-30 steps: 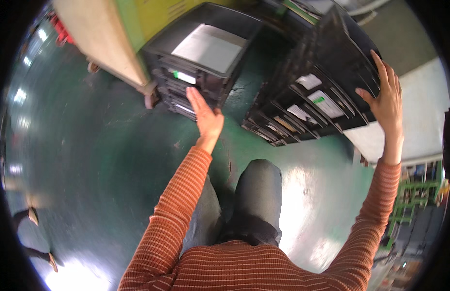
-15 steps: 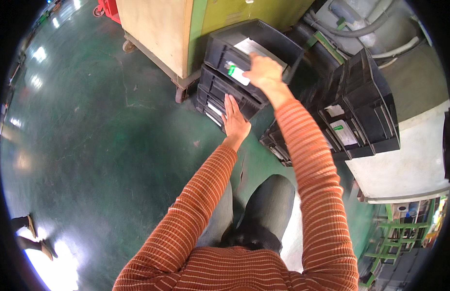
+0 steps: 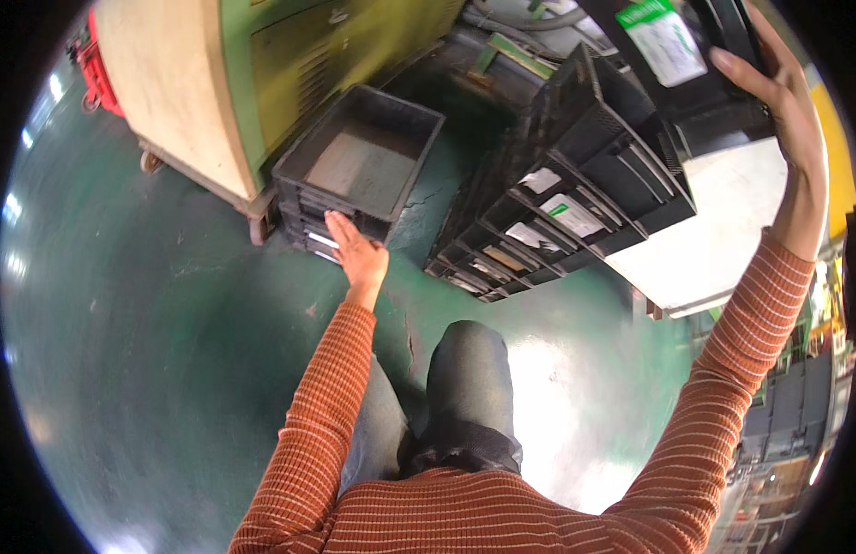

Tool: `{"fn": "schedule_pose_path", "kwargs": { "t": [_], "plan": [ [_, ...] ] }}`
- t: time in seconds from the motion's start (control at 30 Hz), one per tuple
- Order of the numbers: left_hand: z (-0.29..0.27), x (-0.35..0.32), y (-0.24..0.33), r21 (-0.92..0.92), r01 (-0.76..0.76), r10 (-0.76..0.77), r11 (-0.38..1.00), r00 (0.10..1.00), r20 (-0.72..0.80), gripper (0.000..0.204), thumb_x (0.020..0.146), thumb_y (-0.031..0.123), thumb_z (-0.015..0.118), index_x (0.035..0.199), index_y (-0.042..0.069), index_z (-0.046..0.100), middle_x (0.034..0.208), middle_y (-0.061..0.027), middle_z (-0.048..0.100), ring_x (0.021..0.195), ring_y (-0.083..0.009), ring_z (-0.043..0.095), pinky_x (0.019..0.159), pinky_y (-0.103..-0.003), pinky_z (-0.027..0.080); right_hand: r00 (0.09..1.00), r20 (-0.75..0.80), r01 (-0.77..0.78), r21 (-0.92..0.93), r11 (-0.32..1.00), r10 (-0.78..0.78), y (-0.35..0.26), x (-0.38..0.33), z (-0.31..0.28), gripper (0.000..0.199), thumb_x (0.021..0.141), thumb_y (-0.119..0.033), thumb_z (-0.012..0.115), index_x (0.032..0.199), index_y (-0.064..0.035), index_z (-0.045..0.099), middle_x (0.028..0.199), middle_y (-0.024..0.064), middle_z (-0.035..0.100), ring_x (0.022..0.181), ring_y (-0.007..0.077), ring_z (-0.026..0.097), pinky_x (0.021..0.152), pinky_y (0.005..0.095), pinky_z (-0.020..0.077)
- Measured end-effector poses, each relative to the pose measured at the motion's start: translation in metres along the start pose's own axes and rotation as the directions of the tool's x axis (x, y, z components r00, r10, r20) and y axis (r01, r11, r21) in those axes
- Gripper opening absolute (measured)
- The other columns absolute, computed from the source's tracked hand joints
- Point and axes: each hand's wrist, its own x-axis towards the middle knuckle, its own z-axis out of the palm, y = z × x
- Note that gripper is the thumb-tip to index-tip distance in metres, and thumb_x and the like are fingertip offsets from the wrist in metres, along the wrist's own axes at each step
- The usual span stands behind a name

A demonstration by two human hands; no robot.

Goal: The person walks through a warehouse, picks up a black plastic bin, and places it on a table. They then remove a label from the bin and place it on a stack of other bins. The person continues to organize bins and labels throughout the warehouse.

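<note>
At the upper right, a black plastic crate [image 3: 705, 102] with a green and white label is raised above a tall crate stack. My right hand [image 3: 783, 106] grips its edge, thumb on the labelled wall; part of the crate runs out of view. My left hand [image 3: 359, 254] has its fingers stretched out at the front of a low stack of black crates [image 3: 303, 198]; whether they touch it I cannot tell. The top crate there is open, with a greyish bottom showing.
A tall stack of labelled black crates [image 3: 576, 175] stands at centre right, before a white panel [image 3: 723, 222]. Behind the low stack is a yellow-green machine cabinet [image 3: 308, 65] on casters. Farther left shows something red [image 3: 97, 69]. The floor [image 3: 169, 351] is green.
My right hand has lifted the labelled crate off the low stack and carried it to the upper right. My left hand stays by the low stack. The view has turned right.
</note>
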Motion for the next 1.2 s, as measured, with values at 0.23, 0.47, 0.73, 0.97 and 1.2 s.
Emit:
{"fn": "schedule_pose_path", "kwargs": {
  "t": [0.23, 0.47, 0.73, 0.97, 1.2],
  "plan": [
    [0.015, -0.006, 0.001, -0.076, -0.05, 0.048, 0.996, 0.998, -0.031, 0.083, 0.071, 0.005, 0.051, 0.137, -0.005, 0.002, 0.146, -0.0147, 0.0, 0.132, -0.0356, 0.014, 0.102, -0.051, 0.021, 0.937, 0.219, -0.308, 0.155, 0.938, 0.272, 0.073, -0.062, -0.012, 0.064, 0.064, -0.01, 0.075, 0.122, -0.0039, 0.05, 0.114, 0.0096, 0.057, 0.105, 0.0179, 0.052, 0.095, 0.0275, 0.035],
    [0.009, 0.001, -0.001, -0.103, -0.082, 0.075, 0.991, 0.995, -0.069, 0.081, 0.071, 0.005, 0.052, 0.135, -0.009, 0.004, 0.145, -0.0196, 0.002, 0.132, -0.0375, 0.012, 0.104, -0.045, 0.019, 0.912, 0.308, -0.357, 0.267, 0.895, 0.271, 0.104, -0.083, 0.021, 0.064, 0.062, -0.009, 0.076, 0.12, -0.0019, 0.051, 0.108, 0.0072, 0.059, 0.101, 0.0158, 0.054, 0.093, 0.0266, 0.0369],
    [0.006, 0.004, -0.006, -0.121, -0.11, 0.102, 0.987, 0.992, -0.068, 0.077, 0.074, 0.003, 0.051, 0.134, -0.011, 0.005, 0.142, -0.0265, 0.002, 0.133, -0.0379, 0.008, 0.108, -0.039, 0.013, 0.924, 0.306, -0.298, 0.205, 0.932, 0.228, 0.144, -0.079, 0.037, 0.064, 0.062, -0.01, 0.075, 0.121, -0.012, 0.053, 0.103, 0.0013, 0.061, 0.095, 0.0144, 0.055, 0.09, 0.0251, 0.0392],
    [0.013, -0.002, -0.002, -0.165, -0.096, 0.094, 0.982, 0.995, -0.02, 0.076, 0.075, 0.004, 0.052, 0.133, -0.013, 0.006, 0.142, -0.0281, 0.003, 0.133, -0.0378, 0.007, 0.109, -0.038, 0.011, 0.959, 0.249, -0.174, 0.145, 0.974, 0.134, 0.165, -0.079, 0.04, 0.063, 0.064, -0.015, 0.074, 0.123, -0.0187, 0.052, 0.105, 0.0027, 0.062, 0.098, 0.019, 0.056, 0.091, 0.0292, 0.0414],
    [-0.01, 0.004, 0.009, -0.195, -0.008, 0.019, 0.981, 0.998, 0.057, 0.075, 0.076, 0.008, 0.052, 0.133, -0.012, 0.008, 0.142, -0.0279, 0.005, 0.134, -0.0357, 0.004, 0.109, -0.036, 0.009, 0.97, 0.169, -0.173, -0.029, 0.984, 0.175, 0.146, -0.088, 0.063, 0.056, 0.075, -0.017, 0.066, 0.127, -0.0164, 0.044, 0.107, 0.0051, 0.062, 0.099, 0.0245, 0.058, 0.09, 0.0332, 0.0416]
  ]
}}
